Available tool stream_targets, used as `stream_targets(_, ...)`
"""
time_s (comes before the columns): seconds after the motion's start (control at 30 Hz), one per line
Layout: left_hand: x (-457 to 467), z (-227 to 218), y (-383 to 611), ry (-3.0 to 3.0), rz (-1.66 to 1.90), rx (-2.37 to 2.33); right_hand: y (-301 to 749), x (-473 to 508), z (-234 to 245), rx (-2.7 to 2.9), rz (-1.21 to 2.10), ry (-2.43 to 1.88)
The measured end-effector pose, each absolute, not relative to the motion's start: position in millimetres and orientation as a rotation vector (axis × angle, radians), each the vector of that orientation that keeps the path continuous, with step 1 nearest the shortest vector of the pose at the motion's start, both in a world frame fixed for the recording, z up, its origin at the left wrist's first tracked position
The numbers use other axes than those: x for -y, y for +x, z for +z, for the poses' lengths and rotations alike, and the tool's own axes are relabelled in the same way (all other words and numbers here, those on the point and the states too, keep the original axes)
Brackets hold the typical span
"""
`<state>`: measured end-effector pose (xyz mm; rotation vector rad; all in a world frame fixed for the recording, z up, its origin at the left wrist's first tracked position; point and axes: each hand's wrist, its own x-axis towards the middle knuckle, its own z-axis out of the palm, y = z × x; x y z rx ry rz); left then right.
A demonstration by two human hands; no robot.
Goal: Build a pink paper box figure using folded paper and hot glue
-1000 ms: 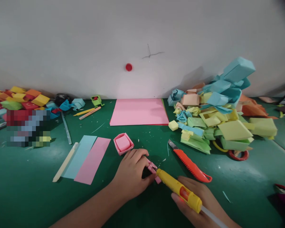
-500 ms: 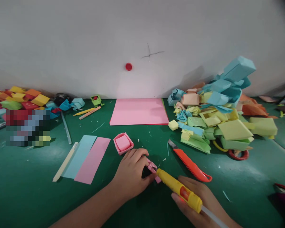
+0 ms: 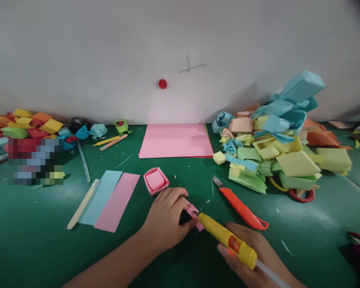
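My left hand (image 3: 169,216) pinches a small folded pink paper piece (image 3: 193,209) against the green table, its fingers covering part of the paper. In my right hand (image 3: 252,248) is a yellow glue gun (image 3: 225,236), with a clear glue stick coming out of its back end. The gun's nozzle touches or almost touches the pink piece; I cannot tell which. Just beyond my left fingers lies a pink paper box (image 3: 156,181) with a smaller pink block inside. An orange utility knife (image 3: 243,208) rests to the right, its blade pointing away from me.
A pink paper stack (image 3: 176,141) lies by the wall. Blue (image 3: 103,196) and pink strips (image 3: 117,203) and a flat pale stick (image 3: 83,204) are at left. Folded paper boxes pile up at right (image 3: 276,140) and far left (image 3: 27,124). Red-handled scissors (image 3: 301,196) poke from the right pile.
Almost nothing differs. The glue gun and my right hand have shifted very slightly to the right; my left hand stays on the pink paper piece.
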<state>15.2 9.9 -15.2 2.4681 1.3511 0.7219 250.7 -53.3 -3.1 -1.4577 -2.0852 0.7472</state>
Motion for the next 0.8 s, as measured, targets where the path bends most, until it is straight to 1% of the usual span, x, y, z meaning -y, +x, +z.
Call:
stream_targets(0.2, -9.3, -16.5, 14.6, 2.47, 0.726, -1.36, 248.7, 54.9, -2.5, 2.022, 0.689, -1.462)
stream_targets(0.47, -9.8, -15.6, 15.1, 2.487, 0.735, -1.355, 250.9, 54.8, -1.0, 2.067, 0.716, -1.455)
stream_targets(0.8, -10.6, -16.7, 14.7, 2.511, 0.744, -1.357, 249.0, 55.5, 0.4, 2.036, 0.666, -1.447)
